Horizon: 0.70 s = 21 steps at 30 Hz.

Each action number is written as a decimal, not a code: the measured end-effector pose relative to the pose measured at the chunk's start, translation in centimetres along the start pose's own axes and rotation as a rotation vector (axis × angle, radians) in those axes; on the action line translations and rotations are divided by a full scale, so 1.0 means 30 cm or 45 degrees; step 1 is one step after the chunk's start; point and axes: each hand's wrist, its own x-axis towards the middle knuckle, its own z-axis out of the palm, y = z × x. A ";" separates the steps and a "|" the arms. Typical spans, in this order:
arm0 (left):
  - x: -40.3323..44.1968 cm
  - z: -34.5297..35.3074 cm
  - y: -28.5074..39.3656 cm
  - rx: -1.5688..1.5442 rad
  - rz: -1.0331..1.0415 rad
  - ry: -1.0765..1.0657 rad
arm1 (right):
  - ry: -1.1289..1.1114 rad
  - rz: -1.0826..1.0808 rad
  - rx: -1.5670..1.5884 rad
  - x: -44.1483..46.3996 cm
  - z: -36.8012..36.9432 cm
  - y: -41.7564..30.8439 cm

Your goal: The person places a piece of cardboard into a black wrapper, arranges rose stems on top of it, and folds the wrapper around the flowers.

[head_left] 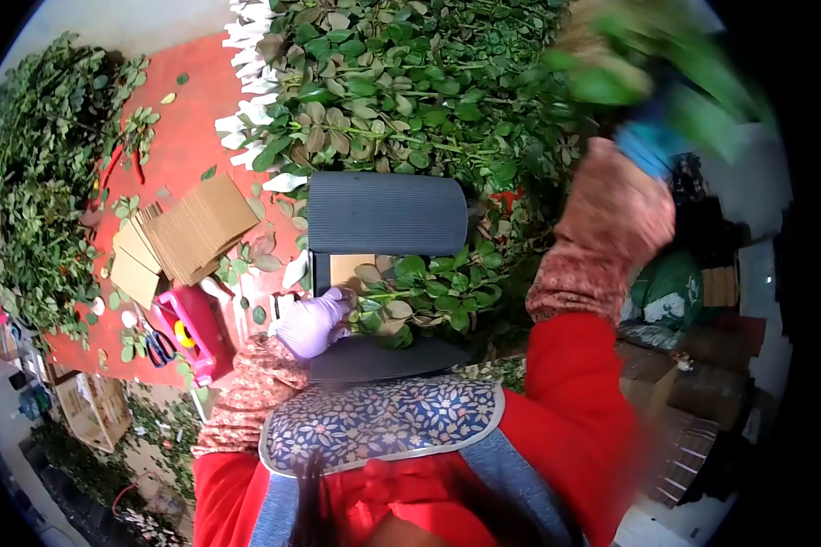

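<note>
My left hand (308, 326), in a pale purple glove, is closed at the left end of some leafy stems (438, 292). These lie over a piece of cardboard (345, 271) between a ribbed dark grey pad (388, 213) and a smooth dark panel (383, 358). Up at the right, my right hand (649, 141) in a blue glove is smeared by motion. Blurred leafy stems (702, 100) move with it, and its fingers are mostly hidden. A large pile of leafy stems (410, 91) lies beyond the pad, its left ends in white sleeves (251, 73).
Left on the red table (169, 128) are stacked cardboard pieces (201, 228), a pink tape dispenser (196, 333), dark-handled scissors (160, 346) and red-handled cutters (123, 166). More foliage (36, 164) fills the far left. Cardboard boxes (643, 374) stand at the right.
</note>
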 end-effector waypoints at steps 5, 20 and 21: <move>0.001 -0.029 0.005 -0.081 0.105 0.066 | 0.141 -0.243 -0.128 0.009 -0.188 -0.122; -0.003 0.013 -0.024 -0.211 0.063 0.098 | 0.536 -0.229 -0.202 0.129 -0.650 0.034; -0.004 0.009 -0.025 -0.197 0.050 0.080 | 0.441 -0.279 -0.336 0.102 -0.598 -0.029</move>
